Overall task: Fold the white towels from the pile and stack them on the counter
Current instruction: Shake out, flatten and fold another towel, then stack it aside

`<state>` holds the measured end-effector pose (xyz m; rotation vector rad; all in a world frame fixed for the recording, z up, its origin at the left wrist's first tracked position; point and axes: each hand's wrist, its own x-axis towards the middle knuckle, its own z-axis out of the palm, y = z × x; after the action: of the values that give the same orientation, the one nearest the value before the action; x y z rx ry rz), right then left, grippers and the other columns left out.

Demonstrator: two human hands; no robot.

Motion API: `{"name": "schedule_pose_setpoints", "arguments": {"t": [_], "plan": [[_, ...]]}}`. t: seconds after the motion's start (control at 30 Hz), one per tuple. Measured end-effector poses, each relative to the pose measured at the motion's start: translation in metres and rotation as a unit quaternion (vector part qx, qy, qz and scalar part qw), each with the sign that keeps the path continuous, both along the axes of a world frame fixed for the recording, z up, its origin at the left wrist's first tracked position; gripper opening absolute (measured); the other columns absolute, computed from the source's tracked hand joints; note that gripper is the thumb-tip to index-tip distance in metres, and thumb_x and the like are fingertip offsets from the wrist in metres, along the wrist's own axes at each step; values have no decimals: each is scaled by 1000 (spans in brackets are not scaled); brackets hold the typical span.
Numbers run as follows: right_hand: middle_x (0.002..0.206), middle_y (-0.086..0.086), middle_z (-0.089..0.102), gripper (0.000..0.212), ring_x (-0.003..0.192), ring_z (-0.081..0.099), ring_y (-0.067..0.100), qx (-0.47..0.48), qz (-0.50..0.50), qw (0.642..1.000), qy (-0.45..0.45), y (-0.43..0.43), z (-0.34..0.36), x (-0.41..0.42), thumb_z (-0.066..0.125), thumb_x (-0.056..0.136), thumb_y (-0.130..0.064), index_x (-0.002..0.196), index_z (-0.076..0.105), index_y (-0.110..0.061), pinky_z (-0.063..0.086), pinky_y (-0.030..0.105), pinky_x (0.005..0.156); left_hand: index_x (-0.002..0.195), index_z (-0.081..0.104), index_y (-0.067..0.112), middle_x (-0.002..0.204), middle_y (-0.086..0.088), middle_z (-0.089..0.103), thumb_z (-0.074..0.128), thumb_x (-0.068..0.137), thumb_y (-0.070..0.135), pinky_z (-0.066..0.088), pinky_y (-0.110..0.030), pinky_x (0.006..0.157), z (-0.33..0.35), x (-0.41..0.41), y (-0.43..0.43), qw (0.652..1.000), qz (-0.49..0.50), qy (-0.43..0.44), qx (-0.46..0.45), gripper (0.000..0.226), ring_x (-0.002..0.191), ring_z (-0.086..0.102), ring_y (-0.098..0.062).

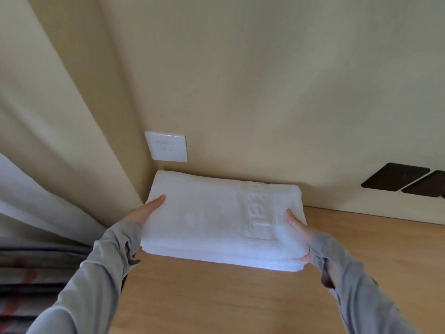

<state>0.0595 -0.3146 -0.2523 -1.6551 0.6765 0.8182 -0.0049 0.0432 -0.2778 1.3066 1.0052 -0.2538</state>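
Observation:
A stack of folded white towels (pixel 212 220) lies on the wooden counter (pixel 240 302), pushed into the back left corner against the wall. The top towel shows raised lettering near its right end. My left hand (pixel 148 209) grips the stack's left side, thumb lying on top. My right hand (pixel 299 231) grips the right side, thumb on top and fingers curled under the front right corner. Grey sleeves cover both arms to the wrists. The unfolded pile is out of view.
A white wall plate (pixel 166 146) sits on the wall just above the stack. Two dark flat rectangles (pixel 404 180) lie at the far right of the counter by the wall. Cream curtains (pixel 48 141) hang at the left, with striped fabric (pixel 29 285) below them.

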Motion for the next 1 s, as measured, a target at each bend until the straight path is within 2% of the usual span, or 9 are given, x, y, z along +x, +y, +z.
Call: {"name": "schedule_pose_setpoints", "arguments": {"t": [0.07,0.13,0.27,0.43,0.5,0.63,0.73,0.87,1.0], "plan": [[126,14,54,112,115,51,34,-51,9,997,-49,2,0,-4,70,48,-72,131,43,-4,38,47,103,119,53,5,106,-12,58,74,68,53,40,-41,91,3,4,1,999,7,-11,47,74,94,54,-33],[100,9,63,74,91,59,28,-69,-27,992,-103,-3,-6,-6,68,69,-59,117,54,-4,45,39,86,109,55,11,96,-7,59,73,69,54,39,-39,87,3,5,3,997,5,-30,72,62,87,55,-29],[82,0,61,40,73,58,17,-58,-89,979,-177,-12,-19,-9,68,78,-45,97,56,-12,40,26,56,91,61,24,94,1,65,72,67,58,44,-41,89,-6,2,-2,995,-34,-73,64,43,90,60,-25],[80,4,59,35,72,55,20,-79,-68,983,-148,-7,-37,-11,65,80,-46,84,56,-12,42,31,69,121,57,12,113,-11,62,64,77,56,40,-43,98,-23,5,-11,999,-32,-21,36,62,103,56,-33],[80,4,58,35,72,54,20,-89,-57,984,-141,-9,-38,-9,63,80,-50,76,53,-16,42,33,73,122,57,12,116,-13,62,64,70,64,39,-47,103,-23,5,-8,998,-45,-8,38,74,106,56,-35],[79,3,58,34,72,54,19,-81,-33,988,-128,-13,-37,-6,62,80,-51,73,49,-20,39,30,63,132,48,15,130,-13,54,55,45,90,33,-48,108,-12,8,-3,998,-39,19,37,116,119,49,-36],[81,1,58,31,73,54,18,-66,-35,989,-125,-17,-39,-7,63,79,-48,76,51,-20,38,33,73,140,42,20,141,-16,45,30,67,89,28,-48,112,-8,16,-3,998,-51,31,19,101,128,43,-36],[81,-1,57,33,74,54,17,-60,-33,990,-127,-20,-43,-6,64,80,-46,89,51,-17,39,34,77,126,53,12,117,-19,61,41,67,82,37,-47,106,-5,20,-3,996,-78,31,-7,93,109,56,-33],[85,-4,59,33,76,56,14,-33,-36,986,-160,-19,-44,-8,63,81,-41,101,52,-18,41,27,65,138,44,17,138,-11,49,53,60,77,30,-41,111,-7,17,-6,995,-85,-12,44,99,124,46,-31]]}}
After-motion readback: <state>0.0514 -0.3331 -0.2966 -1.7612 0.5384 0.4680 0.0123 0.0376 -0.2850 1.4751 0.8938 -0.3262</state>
